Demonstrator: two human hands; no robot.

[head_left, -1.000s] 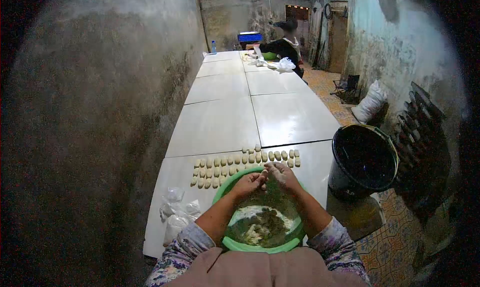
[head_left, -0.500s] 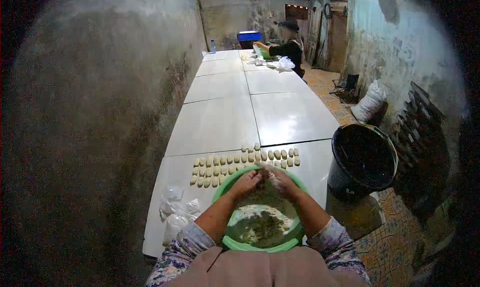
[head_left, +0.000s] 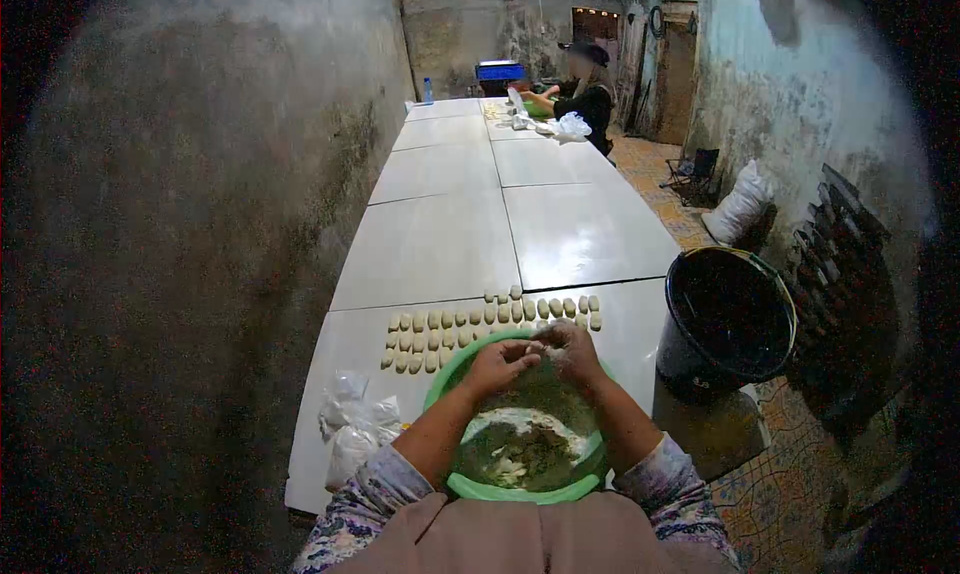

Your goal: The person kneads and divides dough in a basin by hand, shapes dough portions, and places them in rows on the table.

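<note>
My left hand (head_left: 500, 365) and my right hand (head_left: 570, 354) meet over the far side of a green basin (head_left: 572, 490). Their fingertips are pinched together around a small pale lump that looks like dough (head_left: 538, 348), mostly hidden by the fingers. Whitish powder coats the right fingers. Inside the basin lies a greyish-brown and white floury mass (head_left: 515, 454). Just beyond the rim, rows of small oblong dough pieces (head_left: 433, 320) lie on the white table (head_left: 420, 244).
Knotted plastic bags of white stuff (head_left: 352, 424) lie left of the basin. A black bucket (head_left: 690, 359) stands to the right, near a white sack (head_left: 740, 202). At the table's far end a person (head_left: 588, 99) works beside plastic bags (head_left: 572, 126). A wall runs along the left.
My fingertips have come together over the basin, and the right fingers, stretched out before, are now curled in. The far person's head and arms have shifted slightly.
</note>
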